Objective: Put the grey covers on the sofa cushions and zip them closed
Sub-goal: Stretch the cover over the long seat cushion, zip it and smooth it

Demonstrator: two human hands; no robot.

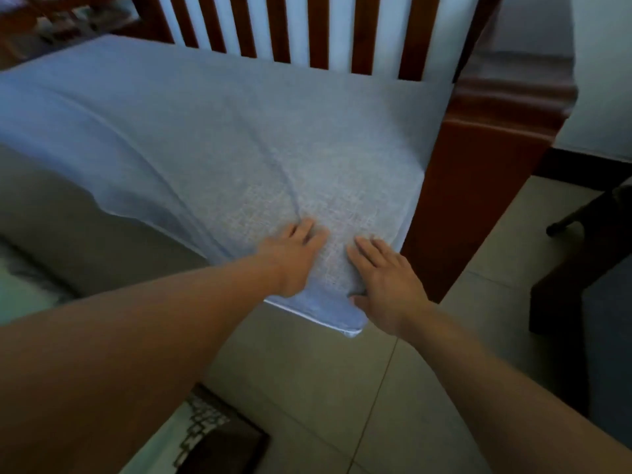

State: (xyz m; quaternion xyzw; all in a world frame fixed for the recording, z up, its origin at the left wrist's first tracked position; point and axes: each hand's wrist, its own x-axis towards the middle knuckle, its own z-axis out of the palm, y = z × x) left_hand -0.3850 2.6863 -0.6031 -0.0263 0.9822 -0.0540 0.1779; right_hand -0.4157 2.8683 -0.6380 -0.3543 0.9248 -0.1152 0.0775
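A grey-blue cover lies spread over the seat cushion of a wooden sofa, wrinkled toward its near right corner. That corner hangs over the seat's front edge and shows a pale seam. My left hand lies on the cover near the corner, its fingertips bunching a fold of cloth. Just to its right, my right hand rests flat on the cover with its fingers straight. A bare olive-grey cushion shows below the cover at the left. No zip is visible.
The sofa's slatted wooden back rises behind the cushion, and its red-brown armrest stands at the right. Tiled floor lies below. A patterned mat sits near my feet; dark furniture legs stand at the right.
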